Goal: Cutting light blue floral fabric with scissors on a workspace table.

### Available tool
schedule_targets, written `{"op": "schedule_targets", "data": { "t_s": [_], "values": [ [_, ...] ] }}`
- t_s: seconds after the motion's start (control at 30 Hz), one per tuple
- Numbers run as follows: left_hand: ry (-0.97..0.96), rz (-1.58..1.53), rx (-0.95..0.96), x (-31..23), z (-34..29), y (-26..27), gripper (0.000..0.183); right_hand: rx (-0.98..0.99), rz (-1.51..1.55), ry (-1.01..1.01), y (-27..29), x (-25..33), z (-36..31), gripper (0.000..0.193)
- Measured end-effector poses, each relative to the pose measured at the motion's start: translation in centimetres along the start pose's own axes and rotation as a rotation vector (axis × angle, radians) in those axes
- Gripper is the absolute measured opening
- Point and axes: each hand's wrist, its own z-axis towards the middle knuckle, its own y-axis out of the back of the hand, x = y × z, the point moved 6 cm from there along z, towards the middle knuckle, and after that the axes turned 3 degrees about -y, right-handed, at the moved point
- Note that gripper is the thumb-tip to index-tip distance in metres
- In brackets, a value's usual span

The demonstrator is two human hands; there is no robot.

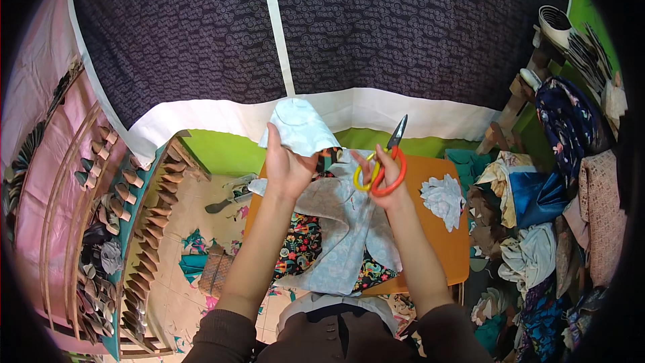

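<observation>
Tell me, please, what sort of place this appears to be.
Probably a small workshop for sewing or shoemaking, judging by the rows of brown shoe-shaped pieces at the left, the heaped fabrics at the right, and the scissors in the person's right hand.

Single head-worn fisheye view, facing down and forward; left hand, right hand near, mid-frame; orange table beneath; dark curtain farther off, across top.

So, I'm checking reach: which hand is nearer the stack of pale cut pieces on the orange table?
Right. The right hand, holding scissors, is left of the stack; the left hand, holding cloth, is farther left.
</observation>
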Motion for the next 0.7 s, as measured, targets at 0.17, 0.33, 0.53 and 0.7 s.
{"op": "schedule_targets", "data": {
  "t_s": [0.17,0.33,0.53,0.7],
  "values": [
    [-0.085,0.185,-0.390,5.3,-4.6,5.6,0.052,-0.119,-0.289,-0.130,3.3,-4.3,-3.6,0.036],
    [-0.001,0.238,-0.436,10.8,-9.0,9.5,0.053,-0.219,-0.153,-0.311,8.3,-6.8,-3.7,0.023],
    [-0.059,0.234,-0.540,14.9,-11.7,10.7,0.049,-0.248,-0.139,-0.336,12.3,-4.1,-4.3,0.016],
    [-0.076,-0.128,-0.800,12.1,-12.0,16.6,0.043,-0.213,-0.281,-0.169,14.9,0.5,-4.5,0.025]
  ]
}}
